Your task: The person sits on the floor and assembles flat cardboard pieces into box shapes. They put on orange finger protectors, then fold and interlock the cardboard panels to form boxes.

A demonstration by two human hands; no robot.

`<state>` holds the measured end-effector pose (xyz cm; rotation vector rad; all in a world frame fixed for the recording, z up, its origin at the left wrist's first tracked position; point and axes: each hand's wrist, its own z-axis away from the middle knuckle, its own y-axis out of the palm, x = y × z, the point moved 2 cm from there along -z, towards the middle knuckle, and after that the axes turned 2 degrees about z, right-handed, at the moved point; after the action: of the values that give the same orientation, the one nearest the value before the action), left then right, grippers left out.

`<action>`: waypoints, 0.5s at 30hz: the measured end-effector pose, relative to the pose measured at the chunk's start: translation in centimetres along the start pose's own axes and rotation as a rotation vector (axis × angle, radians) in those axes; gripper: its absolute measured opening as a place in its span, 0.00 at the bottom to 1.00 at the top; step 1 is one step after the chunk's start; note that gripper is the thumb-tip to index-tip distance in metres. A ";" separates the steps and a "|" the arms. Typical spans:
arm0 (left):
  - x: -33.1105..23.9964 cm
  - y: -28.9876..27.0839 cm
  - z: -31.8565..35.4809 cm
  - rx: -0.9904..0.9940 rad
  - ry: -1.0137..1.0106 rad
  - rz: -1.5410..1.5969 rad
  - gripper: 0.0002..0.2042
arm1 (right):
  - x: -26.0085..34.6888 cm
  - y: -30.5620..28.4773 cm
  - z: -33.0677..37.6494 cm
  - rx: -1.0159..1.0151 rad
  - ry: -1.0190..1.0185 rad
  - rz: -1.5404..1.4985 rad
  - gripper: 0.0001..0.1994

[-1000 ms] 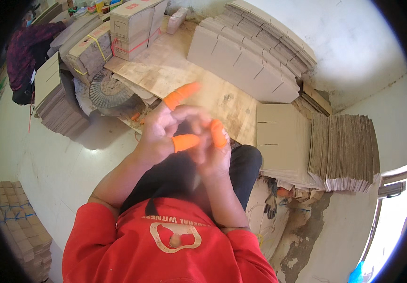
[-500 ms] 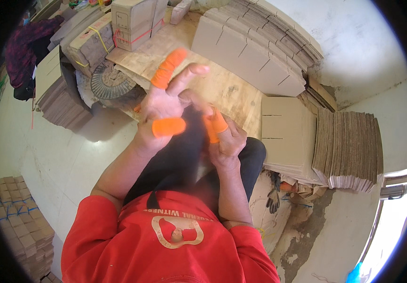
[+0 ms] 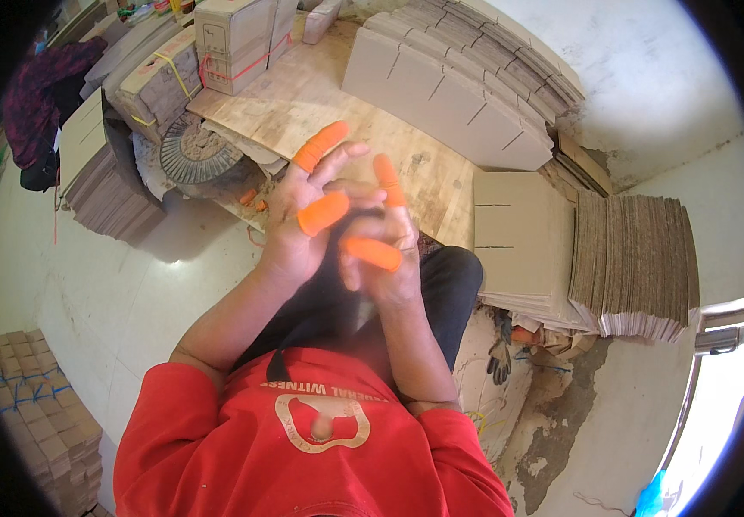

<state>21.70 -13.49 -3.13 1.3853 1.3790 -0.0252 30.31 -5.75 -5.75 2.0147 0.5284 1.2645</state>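
Orange rubber finger cots (image 3: 323,213) already cover several fingertips while the spread left hand (image 3: 298,228) and right hand (image 3: 380,250) touch, grasping nothing else, above the wooden board (image 3: 320,86).

Flat cardboard sheets (image 3: 635,258) are stacked beside a wooden board (image 3: 337,103), with strapped bundles (image 3: 238,39) behind.

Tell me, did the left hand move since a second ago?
Yes. The left hand rose and opened its fingers, toward the round coil on the wooden board, with orange finger covers now spread wide.
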 end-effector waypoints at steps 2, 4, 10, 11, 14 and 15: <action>0.7 -0.1 0.8 -0.060 -0.042 -0.033 0.39 | -0.2 -0.1 -0.2 -0.047 -0.022 0.018 0.45; 1.3 -0.7 1.1 -0.114 -0.049 -0.138 0.39 | 0.0 -0.1 -0.2 -0.060 -0.054 0.065 0.44; 1.6 -1.7 -1.2 -0.025 -0.098 -0.027 0.39 | 0.9 -0.4 0.2 0.080 -0.001 0.117 0.43; 2.1 -1.0 -1.3 -0.025 -0.155 0.054 0.38 | 0.4 -0.6 0.8 0.059 0.040 0.054 0.42; 3.7 -0.1 -1.2 -0.061 -0.384 -0.088 0.38 | 0.1 -0.6 1.6 0.052 0.097 -0.100 0.42; 4.3 0.3 -0.8 -0.003 -0.389 -0.097 0.40 | 0.2 -0.3 2.1 0.027 0.094 -0.181 0.44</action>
<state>22.73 -9.97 -5.53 1.2320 1.1158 -0.3390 32.31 -6.10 -6.49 1.8882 0.7587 1.2508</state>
